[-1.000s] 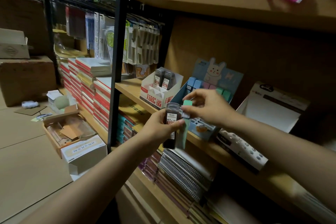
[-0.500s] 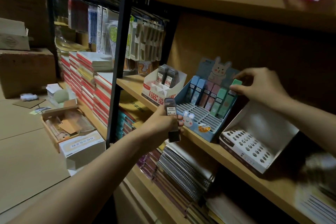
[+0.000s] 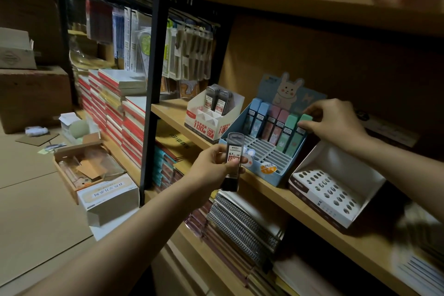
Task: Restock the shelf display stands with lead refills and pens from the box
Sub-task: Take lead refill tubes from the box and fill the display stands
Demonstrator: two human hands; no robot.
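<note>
My left hand [image 3: 211,168] is wrapped around a dark lead refill case [image 3: 232,162], fingers curled behind it and thumb on the front label, so it's held upright out in front of the shelf edge [image 3: 300,209]. The label reads 0.7 HB. Just past that hand, up and to the right, sits the blue bunny display stand [image 3: 271,175], its front slots bare and only the back row filled with pastel cases: two blue, two pink, two green.

My right hand [image 3: 336,121] is up at the far right end of that back row, thumb and fingertips pinching the top of the last green case [image 3: 301,132], which stands in its slot next to the other green one.

Further back from my left hand, a bit to the left, is the white refill box [image 3: 211,122] with two dark cases standing in it, same kind as the one I'm holding. Below my right wrist there's a white stand with round holes [image 3: 329,190], tilted on the shelf. Down on the floor, well off to the left of my left arm, an open cardboard box [image 3: 89,163] sits with stuff in it I can't make out.
</note>
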